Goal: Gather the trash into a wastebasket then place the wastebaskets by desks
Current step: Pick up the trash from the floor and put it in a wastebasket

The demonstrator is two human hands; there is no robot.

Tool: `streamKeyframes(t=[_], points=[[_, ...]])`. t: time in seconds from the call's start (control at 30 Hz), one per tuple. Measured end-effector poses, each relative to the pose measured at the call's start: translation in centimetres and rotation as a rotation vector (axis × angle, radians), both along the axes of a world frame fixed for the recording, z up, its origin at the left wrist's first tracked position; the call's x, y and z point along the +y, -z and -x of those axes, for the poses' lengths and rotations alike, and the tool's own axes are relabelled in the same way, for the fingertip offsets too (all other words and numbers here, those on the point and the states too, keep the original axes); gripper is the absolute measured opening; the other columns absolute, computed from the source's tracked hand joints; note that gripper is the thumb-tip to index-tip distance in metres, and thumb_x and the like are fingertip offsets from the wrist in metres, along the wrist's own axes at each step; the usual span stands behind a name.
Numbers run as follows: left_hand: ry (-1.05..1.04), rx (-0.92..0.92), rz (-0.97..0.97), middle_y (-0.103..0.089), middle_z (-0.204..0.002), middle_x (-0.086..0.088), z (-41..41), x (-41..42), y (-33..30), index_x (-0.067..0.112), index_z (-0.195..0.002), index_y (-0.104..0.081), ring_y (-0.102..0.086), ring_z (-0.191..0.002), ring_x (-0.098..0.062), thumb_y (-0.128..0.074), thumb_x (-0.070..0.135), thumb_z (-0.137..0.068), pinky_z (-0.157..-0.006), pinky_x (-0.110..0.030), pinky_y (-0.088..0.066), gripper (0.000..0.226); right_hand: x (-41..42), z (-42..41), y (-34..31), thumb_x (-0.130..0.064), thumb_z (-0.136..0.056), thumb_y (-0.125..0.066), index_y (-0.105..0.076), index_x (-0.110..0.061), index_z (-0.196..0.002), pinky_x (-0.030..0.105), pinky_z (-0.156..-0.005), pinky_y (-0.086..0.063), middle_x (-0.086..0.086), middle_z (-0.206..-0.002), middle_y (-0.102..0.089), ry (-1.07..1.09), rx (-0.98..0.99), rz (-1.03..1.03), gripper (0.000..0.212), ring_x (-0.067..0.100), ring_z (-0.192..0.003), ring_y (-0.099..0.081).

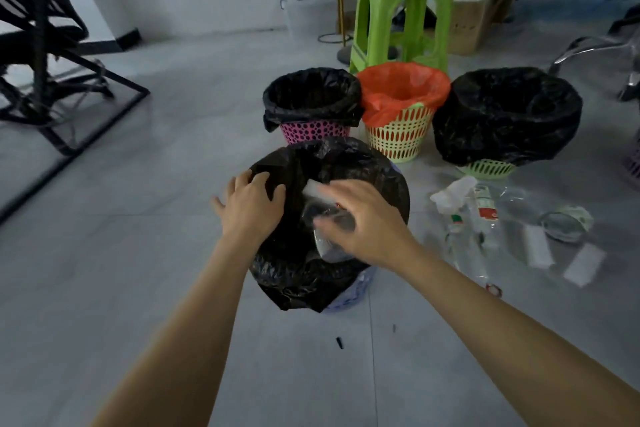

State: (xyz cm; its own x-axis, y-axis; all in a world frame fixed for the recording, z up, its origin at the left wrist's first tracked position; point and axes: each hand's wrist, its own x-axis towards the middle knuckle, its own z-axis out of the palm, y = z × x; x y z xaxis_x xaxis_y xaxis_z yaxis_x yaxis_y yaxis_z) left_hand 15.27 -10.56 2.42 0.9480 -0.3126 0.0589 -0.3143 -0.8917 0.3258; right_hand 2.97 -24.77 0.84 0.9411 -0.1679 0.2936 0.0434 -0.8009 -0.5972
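Two hands at frame centre: left hand grips the black-bagged lavender wastebasket rim. Right hand pinches a crumpled clear plastic wrapper above it.

Both forearms are bare to the hands, with no sleeves visible.

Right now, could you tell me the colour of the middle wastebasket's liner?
Orange-red liner, over a pale yellow-green basket; head view.

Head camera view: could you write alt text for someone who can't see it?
A right hand pushes clear plastic trash into a black-lined wastebasket while the left hand holds its rim. More trash lies on the floor beside it.
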Motion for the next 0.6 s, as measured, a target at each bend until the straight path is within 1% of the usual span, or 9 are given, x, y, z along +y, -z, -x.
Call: streamKeyframes(t=[0.07,0.13,0.23,0.3,0.33,0.4,0.47,0.5,0.6], points=[[-0.041,0.053,0.001,-0.021,-0.156,-0.009,-0.4,0.4,0.8,0.019,-0.147,-0.028,-0.016,-0.145,-0.032,-0.04,0.039,-0.097,-0.116,-0.055,-0.017,0.056,0.2,0.9,0.2,-0.058,-0.085,-0.05,-0.027,-0.036,-0.146,0.038,-0.101,-0.04,-0.008,-0.151,-0.027,-0.052,0.193,0.29,0.069,0.017,-0.139,-0.026],[-0.057,0.138,0.005,-0.01,-0.158,-0.012,-0.4,0.9,2.0,0.015,-0.15,-0.016,-0.008,-0.147,-0.033,-0.043,0.031,-0.096,-0.116,-0.051,-0.019,0.063,-0.2,0.7,0.7,-0.05,-0.088,-0.05,-0.017,-0.036,-0.146,0.043,-0.094,-0.044,-0.004,-0.153,-0.019,-0.001,0.359,0.359,0.068,0.025,-0.136,-0.031],[-0.056,0.204,0.024,0.001,-0.16,-0.011,0.0,1.5,4.0,0.01,-0.152,-0.004,-0.001,-0.148,-0.032,-0.044,0.023,-0.096,-0.117,-0.045,-0.02,0.07,-0.8,-0.7,0.8,-0.035,-0.092,-0.05,-0.029,-0.028,-0.142,0.04,-0.088,-0.046,-0.002,-0.148,-0.031,0.127,0.304,0.221,0.055,0.026,-0.124,-0.049],[-0.08,0.188,0.101,-0.004,-0.16,-0.01,-0.2,1.8,4.5,0.009,-0.152,-0.006,-0.009,-0.147,-0.031,-0.042,0.02,-0.096,-0.116,-0.044,-0.023,0.067,-0.7,-2.0,1.0,-0.029,-0.093,-0.05,-0.047,-0.024,-0.131,0.037,-0.086,-0.047,-0.001,-0.138,-0.044,0.176,0.23,0.197,0.039,0.025,-0.115,-0.055],[-0.093,0.18,0.148,-0.009,-0.16,-0.01,-0.4,1.9,4.4,0.009,-0.152,-0.009,-0.015,-0.146,-0.031,-0.041,0.018,-0.096,-0.115,-0.044,-0.025,0.065,-0.3,-2.7,1.2,-0.027,-0.093,-0.05,-0.055,-0.021,-0.124,0.037,-0.084,-0.047,0.002,-0.131,-0.051,0.163,0.245,0.227,0.032,0.025,-0.111,-0.057],[-0.097,0.169,0.193,-0.018,-0.157,-0.01,-0.8,2.0,4.2,0.01,-0.15,-0.015,-0.024,-0.143,-0.031,-0.039,0.016,-0.096,-0.113,-0.046,-0.029,0.06,0.8,-4.0,2.4,-0.025,-0.092,-0.053,-0.067,-0.015,-0.111,0.037,-0.084,-0.049,0.009,-0.113,-0.063,0.054,0.417,0.282,0.026,0.028,-0.104,-0.059],[-0.103,0.156,0.158,-0.026,-0.153,-0.009,-1.3,2.2,4.1,0.012,-0.148,-0.023,-0.028,-0.14,-0.032,-0.039,0.019,-0.095,-0.112,-0.049,-0.028,0.055,1.5,-4.8,3.7,-0.027,-0.092,-0.054,-0.072,-0.009,-0.097,0.039,-0.082,-0.052,0.014,-0.098,-0.067,-0.039,0.576,0.161,0.026,0.029,-0.094,-0.061],[-0.11,0.141,0.136,-0.028,-0.152,-0.009,-1.5,2.2,4.0,0.013,-0.146,-0.027,-0.028,-0.14,-0.032,-0.04,0.02,-0.095,-0.112,-0.049,-0.026,0.053,1.4,-4.9,3.9,-0.028,-0.093,-0.052,-0.073,-0.009,-0.095,0.039,-0.081,-0.052,0.014,-0.097,-0.067,-0.052,0.579,0.085,0.028,0.029,-0.091,-0.062],[-0.113,0.099,0.147,-0.032,-0.15,-0.01,-1.5,1.4,3.3,0.014,-0.144,-0.034,-0.028,-0.14,-0.032,-0.041,0.024,-0.095,-0.114,-0.05,-0.023,0.051,-0.2,-4.4,2.3,-0.026,-0.096,-0.046,-0.067,-0.017,-0.117,0.038,-0.088,-0.051,0.008,-0.116,-0.068,0.044,0.379,-0.038,0.031,0.025,-0.103,-0.063]])
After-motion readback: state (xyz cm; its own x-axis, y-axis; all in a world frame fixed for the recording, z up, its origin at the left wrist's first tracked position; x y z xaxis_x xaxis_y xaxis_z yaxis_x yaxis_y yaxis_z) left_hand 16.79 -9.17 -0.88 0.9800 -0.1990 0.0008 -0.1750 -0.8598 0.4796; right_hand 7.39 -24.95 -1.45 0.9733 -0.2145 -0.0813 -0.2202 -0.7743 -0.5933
